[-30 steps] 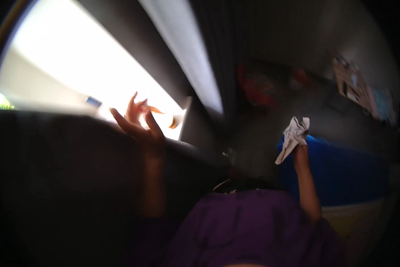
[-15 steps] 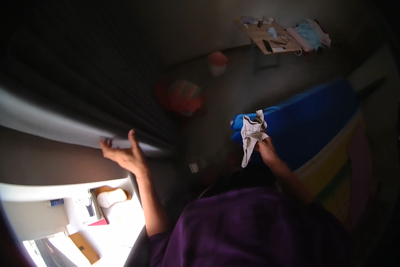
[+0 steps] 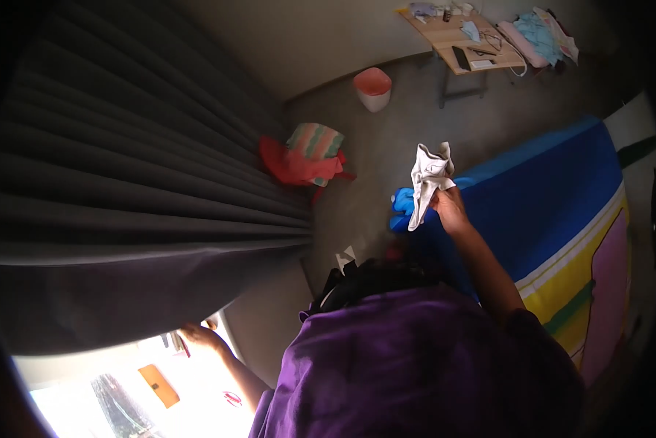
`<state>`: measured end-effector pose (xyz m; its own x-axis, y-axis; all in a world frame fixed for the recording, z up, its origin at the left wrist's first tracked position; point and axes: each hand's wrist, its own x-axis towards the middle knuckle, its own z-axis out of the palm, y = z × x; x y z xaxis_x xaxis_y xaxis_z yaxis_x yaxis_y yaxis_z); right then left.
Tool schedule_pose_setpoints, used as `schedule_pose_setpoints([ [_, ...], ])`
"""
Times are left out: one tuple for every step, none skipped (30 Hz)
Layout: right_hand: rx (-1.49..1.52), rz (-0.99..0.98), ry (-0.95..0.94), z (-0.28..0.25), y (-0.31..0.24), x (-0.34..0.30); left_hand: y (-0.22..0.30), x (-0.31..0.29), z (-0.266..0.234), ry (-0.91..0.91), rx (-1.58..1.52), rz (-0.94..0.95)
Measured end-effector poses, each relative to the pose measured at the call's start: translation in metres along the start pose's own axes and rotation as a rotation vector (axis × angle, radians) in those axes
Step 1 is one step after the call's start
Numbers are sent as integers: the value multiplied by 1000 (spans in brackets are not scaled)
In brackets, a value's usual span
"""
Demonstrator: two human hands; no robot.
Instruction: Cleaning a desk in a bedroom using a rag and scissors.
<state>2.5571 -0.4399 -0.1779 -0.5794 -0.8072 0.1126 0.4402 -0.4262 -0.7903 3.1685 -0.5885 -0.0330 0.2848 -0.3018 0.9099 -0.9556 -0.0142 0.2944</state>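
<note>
My right hand (image 3: 452, 208) is closed around a crumpled off-white cloth (image 3: 430, 175) with a stitched seam. The cloth is held up, one narrow end hanging down, and its exact kind is unclear. Below it are the corner of a blue, yellow and pink bed cover (image 3: 543, 208) and a bright blue bundle (image 3: 405, 201). At the lower left, my left hand (image 3: 202, 336) is at the bottom edge of a dark grey curtain (image 3: 145, 197), over a brightly lit window area. Glare and the curtain edge hide its fingertips, so its grip does not show.
A small wooden table (image 3: 467, 44) with scattered items stands at the back, beside folded clothes (image 3: 540, 40). On the floor are a white bin (image 3: 372, 95) with a pink-red liner and a red cloth heap (image 3: 291, 162) with a striped cushion (image 3: 315, 141). An orange-brown object (image 3: 158, 385) lies in the glare.
The picture has brightened and the view has shifted. My left hand has moved lower, and the curtain now covers more of the bright window area. My right hand still holds the cloth, slightly higher.
</note>
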Motion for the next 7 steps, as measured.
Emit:
schedule_pose_setpoints([
  [1, 10, -15, -2, 4, 2, -38, -8, -20, -14, 225, 57],
  [-3, 54, 31, -6, 7, 2, -66, -15, -45, -35, 448, 117],
  [-9, 97, 72, -9, 9, 2, -89, -19, -73, -183, 806, 67],
  [-10, 105, 62, -9, 9, 2, -101, -21, -96, -338, 1159, 14],
  [13, 125, 67, -7, 9, 3, -101, -25, -119, -326, 990, -167],
  [34, 143, 82, -8, 9, 3, -80, -31, -149, -316, 811, -335],
  [50, 149, 71, -13, 10, 2, -76, -32, -150, -322, 812, -332],
])
